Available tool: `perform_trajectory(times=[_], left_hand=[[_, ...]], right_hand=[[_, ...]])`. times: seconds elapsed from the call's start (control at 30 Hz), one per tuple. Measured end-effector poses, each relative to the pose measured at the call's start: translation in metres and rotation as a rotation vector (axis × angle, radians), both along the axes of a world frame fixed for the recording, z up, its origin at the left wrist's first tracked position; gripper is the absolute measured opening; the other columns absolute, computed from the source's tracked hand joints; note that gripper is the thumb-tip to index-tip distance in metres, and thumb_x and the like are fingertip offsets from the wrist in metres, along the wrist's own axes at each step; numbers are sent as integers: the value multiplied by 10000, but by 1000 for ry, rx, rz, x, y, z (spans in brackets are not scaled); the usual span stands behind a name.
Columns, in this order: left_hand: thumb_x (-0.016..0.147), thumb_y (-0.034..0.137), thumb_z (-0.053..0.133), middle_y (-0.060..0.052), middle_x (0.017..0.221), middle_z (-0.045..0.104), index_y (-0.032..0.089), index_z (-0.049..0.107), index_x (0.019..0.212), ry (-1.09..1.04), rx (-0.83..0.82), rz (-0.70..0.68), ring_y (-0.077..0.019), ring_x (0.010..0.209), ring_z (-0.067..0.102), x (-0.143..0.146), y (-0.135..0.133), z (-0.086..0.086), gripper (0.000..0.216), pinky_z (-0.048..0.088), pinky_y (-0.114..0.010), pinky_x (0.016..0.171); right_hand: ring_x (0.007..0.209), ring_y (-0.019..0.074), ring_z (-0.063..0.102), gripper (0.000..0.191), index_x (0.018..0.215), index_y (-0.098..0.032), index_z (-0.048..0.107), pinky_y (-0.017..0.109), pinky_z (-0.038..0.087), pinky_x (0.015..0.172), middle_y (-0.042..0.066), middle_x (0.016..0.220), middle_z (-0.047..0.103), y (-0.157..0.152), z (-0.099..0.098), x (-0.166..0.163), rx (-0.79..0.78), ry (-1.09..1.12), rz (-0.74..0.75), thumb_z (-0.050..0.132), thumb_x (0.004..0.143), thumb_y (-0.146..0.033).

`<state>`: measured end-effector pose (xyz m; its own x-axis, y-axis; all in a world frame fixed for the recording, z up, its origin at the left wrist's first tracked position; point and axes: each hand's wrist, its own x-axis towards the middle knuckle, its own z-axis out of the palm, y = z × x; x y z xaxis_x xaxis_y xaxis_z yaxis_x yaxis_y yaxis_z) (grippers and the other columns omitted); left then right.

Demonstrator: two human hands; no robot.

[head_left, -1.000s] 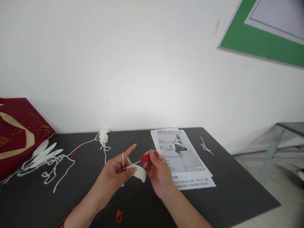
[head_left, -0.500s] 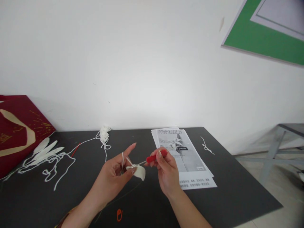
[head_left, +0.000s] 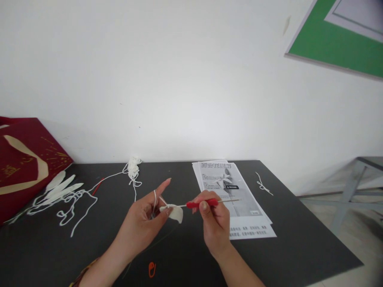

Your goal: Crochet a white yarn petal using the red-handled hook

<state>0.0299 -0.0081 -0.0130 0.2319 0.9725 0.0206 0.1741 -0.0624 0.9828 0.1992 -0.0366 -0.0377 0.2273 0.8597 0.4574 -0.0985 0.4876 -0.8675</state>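
My left hand (head_left: 146,219) pinches a small white crocheted piece (head_left: 176,214) between thumb and fingers. White yarn (head_left: 155,198) loops round its raised index finger and runs down to the piece. My right hand (head_left: 214,221) is closed round the red handle of a crochet hook (head_left: 202,203). The hook's metal shaft reaches left to the top edge of the crocheted piece, where its tip is hidden among stitches and fingers. A thin metal end sticks out of the handle to the right. A thin dark strand hangs below the piece.
Printed sheets (head_left: 248,223) lie right of my right hand, near a knotted yarn scrap (head_left: 261,183). An orange stitch marker (head_left: 152,270) is in front. White petal-shaped pieces (head_left: 61,187), a yarn bundle (head_left: 133,169) and a dark red bag (head_left: 26,159) are left. A wall stands behind the table.
My right hand has turned the hook from a slant to nearly level, so its back end now shows. The crocheted piece has tilted slightly, and the view has shifted a little.
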Motion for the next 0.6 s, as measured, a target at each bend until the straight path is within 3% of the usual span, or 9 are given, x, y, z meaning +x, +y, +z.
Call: perform_trajectory(times=[0.17,0.6], left_hand=[[758,295,664,49,632,496,154,530,1300,32,15,29,-145,565,426,-2,1,-6,576,375,-260,546],[784,286,645,65,614,459,172,480,1385,28,56,136,-121,554,372,-5,4,-14,634,327,-238,510]], right_hand=[[703,171,580,167,927,-219,663,314,454,623,41,805,624,-3,-6,0,133,-134,18,499,936,-246],[752,187,615,320,1068,-207,645,331,504,644,69,838,680,-3,-4,0,354,-416,10,539,834,-16]])
